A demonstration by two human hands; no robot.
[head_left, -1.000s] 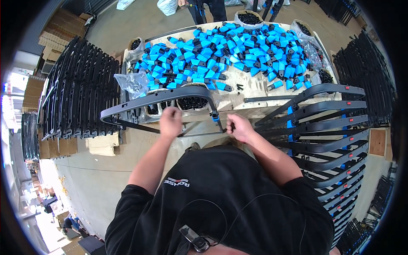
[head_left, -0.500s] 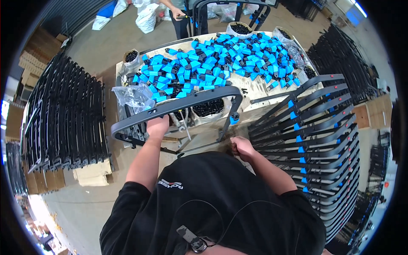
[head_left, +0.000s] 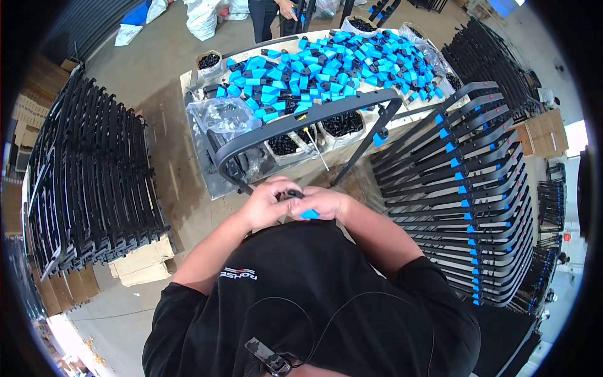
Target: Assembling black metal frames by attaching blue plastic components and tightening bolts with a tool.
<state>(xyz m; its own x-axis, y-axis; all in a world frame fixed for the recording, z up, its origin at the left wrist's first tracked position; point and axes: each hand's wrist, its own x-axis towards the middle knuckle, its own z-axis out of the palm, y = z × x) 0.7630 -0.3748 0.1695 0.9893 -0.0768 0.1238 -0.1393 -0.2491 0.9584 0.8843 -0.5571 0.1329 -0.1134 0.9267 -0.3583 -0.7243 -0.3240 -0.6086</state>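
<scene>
Now both hands (head_left: 295, 204) on U-frame (head_left: 301, 122), long axis L-R

Brown cardboard boxes (head_left: 143, 264) flattened at left; white sacks (head_left: 202, 17) — top edge.

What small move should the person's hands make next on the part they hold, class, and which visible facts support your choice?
Probably press the blue clip home onto the end of the black curved frame. Both hands, left hand and right hand, meet around that small blue piece close to the body, and the finished frames stacked on the right already carry blue clips.
</scene>
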